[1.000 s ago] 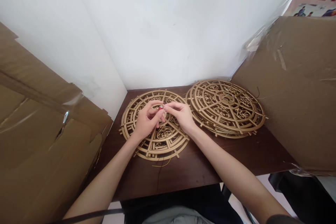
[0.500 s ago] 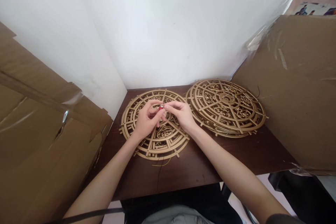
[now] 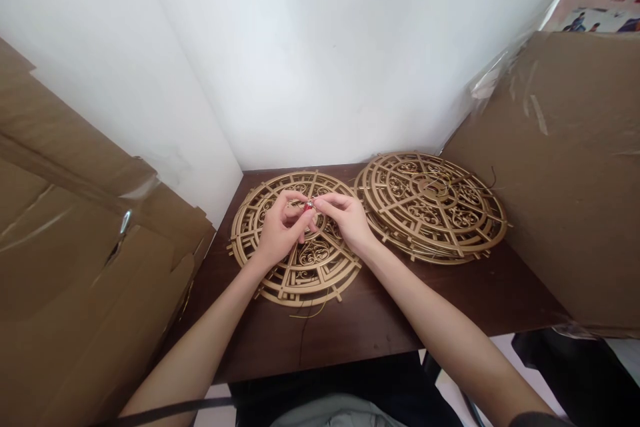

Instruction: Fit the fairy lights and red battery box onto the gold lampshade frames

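Observation:
My left hand is closed, pinching a small red and silver piece between thumb and forefinger. From the right, my right hand meets it with thumb and forefinger pressed together at the same piece. What kind of thing it is, I cannot make out at this size. Both hands are above the middle of a round gold openwork panel, which has scrollwork and ring-shaped bars. The hands and forearms cover part of this panel. A thin yellowish wire sticks out at its near edge.
More round gold panels lie stacked to the right, with thin wires on top. The dark brown table has a white wall behind it. Cardboard stands at the left and right sides.
Almost nothing differs. Both hands stay at the small red and silver piece in nearly the same pose, and the whole view has shifted very slightly.

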Demonstrator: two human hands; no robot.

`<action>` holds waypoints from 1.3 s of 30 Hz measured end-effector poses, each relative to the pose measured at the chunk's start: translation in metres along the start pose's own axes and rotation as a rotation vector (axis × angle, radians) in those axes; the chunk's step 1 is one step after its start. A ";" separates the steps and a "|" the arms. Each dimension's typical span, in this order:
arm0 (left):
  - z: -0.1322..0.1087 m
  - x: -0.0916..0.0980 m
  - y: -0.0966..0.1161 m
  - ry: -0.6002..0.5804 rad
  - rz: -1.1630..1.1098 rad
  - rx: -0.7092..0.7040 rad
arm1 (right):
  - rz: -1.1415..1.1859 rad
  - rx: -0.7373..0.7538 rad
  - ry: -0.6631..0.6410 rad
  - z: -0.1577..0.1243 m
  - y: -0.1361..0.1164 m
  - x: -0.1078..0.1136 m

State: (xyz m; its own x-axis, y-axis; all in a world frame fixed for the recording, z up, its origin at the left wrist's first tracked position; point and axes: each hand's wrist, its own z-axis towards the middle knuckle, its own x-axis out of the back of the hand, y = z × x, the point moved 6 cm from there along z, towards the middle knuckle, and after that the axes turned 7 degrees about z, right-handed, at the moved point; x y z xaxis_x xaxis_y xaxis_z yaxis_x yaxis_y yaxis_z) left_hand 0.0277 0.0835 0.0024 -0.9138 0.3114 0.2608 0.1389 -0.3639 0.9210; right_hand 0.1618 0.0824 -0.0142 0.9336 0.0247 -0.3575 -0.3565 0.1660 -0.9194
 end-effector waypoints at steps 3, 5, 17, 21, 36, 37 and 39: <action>0.000 -0.001 0.001 -0.014 0.022 -0.021 | -0.015 0.005 -0.005 0.000 0.000 0.000; 0.000 -0.001 0.001 -0.021 0.038 -0.023 | -0.020 0.006 -0.010 0.000 0.000 -0.001; 0.000 -0.001 -0.002 -0.025 0.044 0.004 | 0.000 0.019 0.010 -0.001 0.001 0.000; 0.000 -0.001 -0.002 -0.019 0.044 0.010 | 0.001 0.019 0.010 -0.001 0.001 0.000; 0.000 -0.001 -0.002 -0.018 0.053 -0.001 | 0.015 0.034 -0.009 -0.001 0.000 -0.001; 0.000 -0.001 -0.003 -0.018 0.055 -0.003 | 0.012 0.035 -0.009 -0.001 0.000 -0.001; 0.000 -0.001 -0.003 -0.017 0.053 -0.005 | 0.008 0.036 -0.009 -0.001 0.000 -0.001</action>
State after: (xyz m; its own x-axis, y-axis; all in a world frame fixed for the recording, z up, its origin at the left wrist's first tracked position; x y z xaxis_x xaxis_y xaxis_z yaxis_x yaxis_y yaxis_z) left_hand 0.0280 0.0843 -0.0002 -0.8988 0.3063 0.3136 0.1844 -0.3848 0.9044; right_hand 0.1606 0.0810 -0.0135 0.9310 0.0352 -0.3634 -0.3627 0.2009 -0.9100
